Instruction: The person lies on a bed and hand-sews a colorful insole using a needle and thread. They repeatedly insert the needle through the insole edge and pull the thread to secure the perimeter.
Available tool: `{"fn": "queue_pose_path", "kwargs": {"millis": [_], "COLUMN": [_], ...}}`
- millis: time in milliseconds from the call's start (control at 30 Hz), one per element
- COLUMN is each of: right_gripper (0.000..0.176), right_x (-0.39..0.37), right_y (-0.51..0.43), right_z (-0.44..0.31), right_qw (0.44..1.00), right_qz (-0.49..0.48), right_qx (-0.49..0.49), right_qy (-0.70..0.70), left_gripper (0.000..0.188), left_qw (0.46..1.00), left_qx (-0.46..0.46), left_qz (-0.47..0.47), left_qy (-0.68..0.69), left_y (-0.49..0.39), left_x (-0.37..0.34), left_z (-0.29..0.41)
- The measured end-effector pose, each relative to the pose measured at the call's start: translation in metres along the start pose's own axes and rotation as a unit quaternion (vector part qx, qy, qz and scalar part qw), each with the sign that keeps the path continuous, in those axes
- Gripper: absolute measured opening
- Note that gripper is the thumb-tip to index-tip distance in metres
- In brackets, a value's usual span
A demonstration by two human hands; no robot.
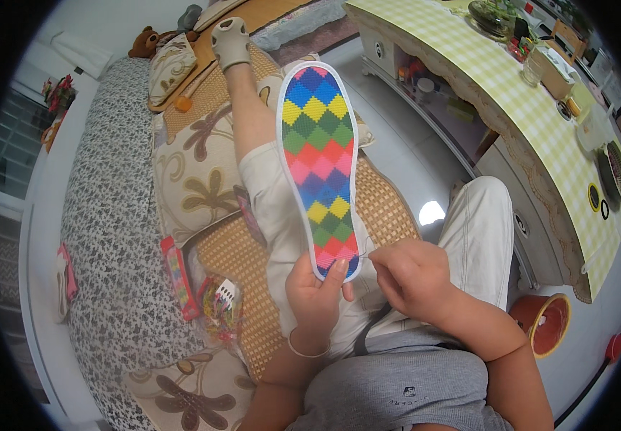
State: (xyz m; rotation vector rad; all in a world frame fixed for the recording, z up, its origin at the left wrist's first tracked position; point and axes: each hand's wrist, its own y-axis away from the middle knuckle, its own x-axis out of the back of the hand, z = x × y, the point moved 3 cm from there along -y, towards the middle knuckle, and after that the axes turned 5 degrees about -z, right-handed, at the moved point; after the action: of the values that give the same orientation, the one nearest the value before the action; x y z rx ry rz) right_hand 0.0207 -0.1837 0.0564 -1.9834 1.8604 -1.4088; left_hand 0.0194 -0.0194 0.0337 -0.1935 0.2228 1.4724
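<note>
An embroidered insole [321, 156] with a white bound edge stretches away from me above my lap. Rows of diamonds in blue, yellow, green, red and pink cover its face. My left hand [318, 291] grips its heel end, the thumb lying on top and the fingers beneath. Right beside the heel's edge, my right hand [413, 275] pinches a thin dark sewing thread [365, 253] between thumb and forefinger. Whether a needle is also in those fingertips is too small to tell.
On the woven mat [246, 291] to my left lie a plastic bag of coloured threads [223, 312] and a red-edged packet [179, 277]. Patterned cushions [197, 178] line the seat. A low cabinet with a checked cloth [450, 59] stands right, a red bin [544, 326] near it.
</note>
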Motion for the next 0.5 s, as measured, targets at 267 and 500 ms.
{"fn": "queue_pose_path", "kwargs": {"millis": [267,500], "right_gripper": [0.024,0.026], "right_x": [-0.0026,-0.0015], "right_y": [0.0001,0.0002], "right_z": [-0.0008,-0.0012], "right_qw": [1.000,1.000], "right_qz": [-0.011,-0.005], "right_qx": [0.008,0.015], "right_qy": [0.022,0.023], "left_gripper": [0.013,0.013], "left_qw": [1.000,1.000], "left_qx": [0.002,-0.001], "left_qz": [-0.010,-0.009], "left_qy": [0.003,-0.001], "left_y": [0.0008,0.0011], "left_x": [-0.0015,-0.0027], "left_z": [-0.0005,0.0000]}}
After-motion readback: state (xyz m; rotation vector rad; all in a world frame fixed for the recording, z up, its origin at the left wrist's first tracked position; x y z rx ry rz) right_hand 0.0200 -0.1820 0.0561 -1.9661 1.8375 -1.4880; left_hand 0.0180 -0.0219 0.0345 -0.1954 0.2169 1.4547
